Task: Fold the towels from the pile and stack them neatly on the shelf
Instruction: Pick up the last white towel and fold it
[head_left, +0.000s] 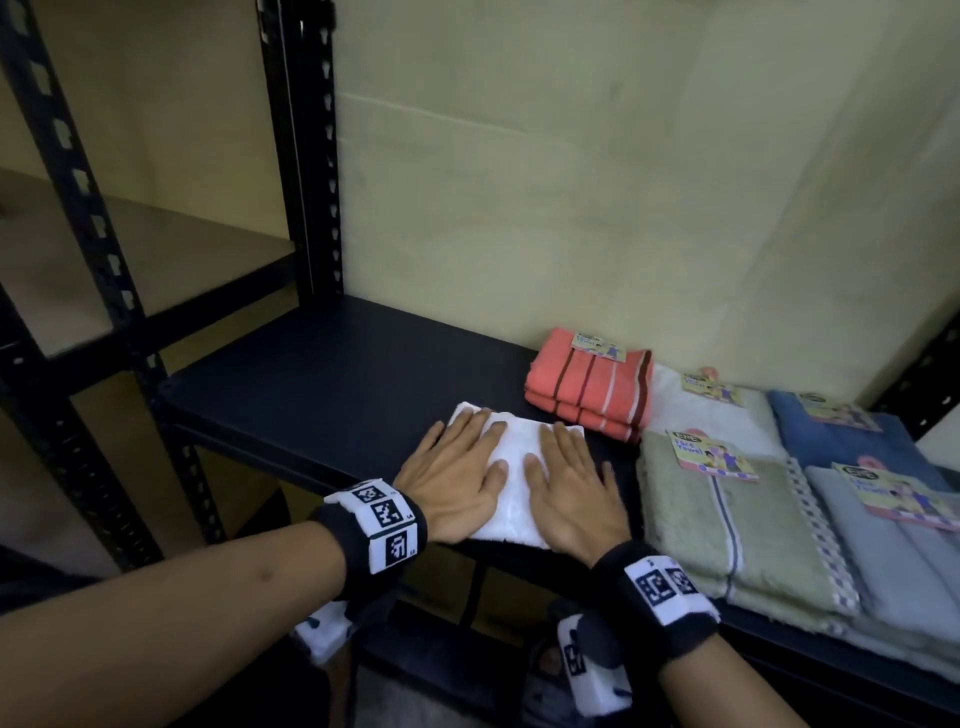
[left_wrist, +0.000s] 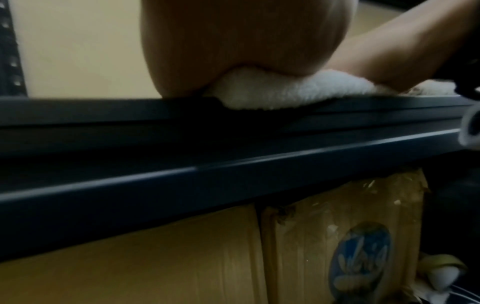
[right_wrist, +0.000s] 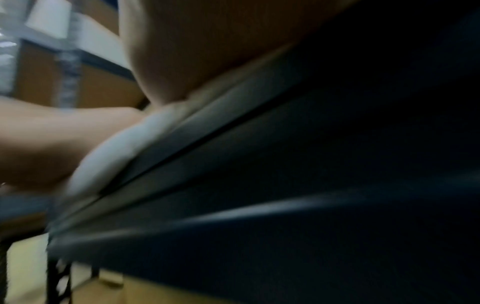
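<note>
where both palms press flat, a folded white towel (head_left: 511, 470) lies on the dark metal shelf (head_left: 322, 384), a thick, fluffy terry rectangle near the front edge. left hand (head_left: 452, 475) and right hand (head_left: 574, 488) lie side by side on it, fingers straight and slightly spread, gripping nothing, only bearing down; each wrist wears a black band with white square-coded tags. from the left wrist view the towel's plush rounded edge (left_wrist: 272, 94) bulges over the shelf's front lip under the heel of the hand. just behind and to the right sits a folded coral towel (head_left: 589, 387), ribbed with dark and pale stripes, paper label on top. further right lie flat labelled face towels, overlapping: a sage green one (head_left: 727, 525) with a checked border, a white one (head_left: 711, 415), a blue one (head_left: 852, 441), a grey one (head_left: 893, 561). black perforated steel uprights (head_left: 311, 156) frame the rack; cardboard boxes (left_wrist: 324, 246) stand beneath the shelf.
</note>
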